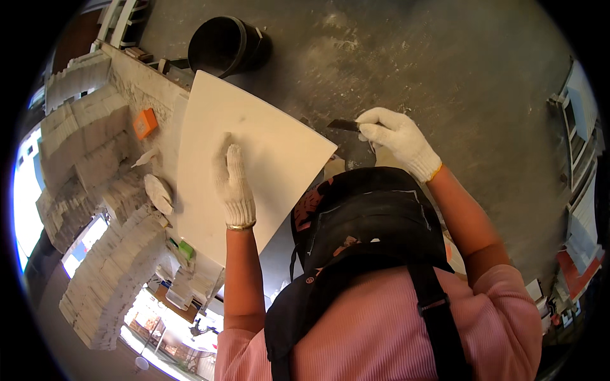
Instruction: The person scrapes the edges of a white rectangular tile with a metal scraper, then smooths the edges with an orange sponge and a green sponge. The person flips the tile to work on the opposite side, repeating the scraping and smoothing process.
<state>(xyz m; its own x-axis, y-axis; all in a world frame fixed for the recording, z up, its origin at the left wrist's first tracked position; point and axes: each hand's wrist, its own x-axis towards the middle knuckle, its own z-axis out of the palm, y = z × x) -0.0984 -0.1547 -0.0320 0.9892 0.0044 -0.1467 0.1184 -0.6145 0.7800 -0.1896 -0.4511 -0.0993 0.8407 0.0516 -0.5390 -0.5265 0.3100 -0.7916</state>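
A large white board (273, 133) lies in front of me, its surface smooth apart from a small grey mark near the far part. My left hand (235, 181), in a white knit glove, is over the board with its fingers stretched out and nothing in them. It appears to rest on the surface, though the contact is hard to tell. Off the board's right corner, my gloved right hand (400, 140) pinches a thin dark flat blade (344, 125). The blade points left toward the board and stands apart from it.
A black bucket (222, 47) stands beyond the board. Along the left are an orange box (145, 124), a pale round piece (159, 194), a small green object (185, 249) and stacks of whitish slabs (114, 279). Racks with panels (581, 108) stand far right on the stained grey floor (457, 70).
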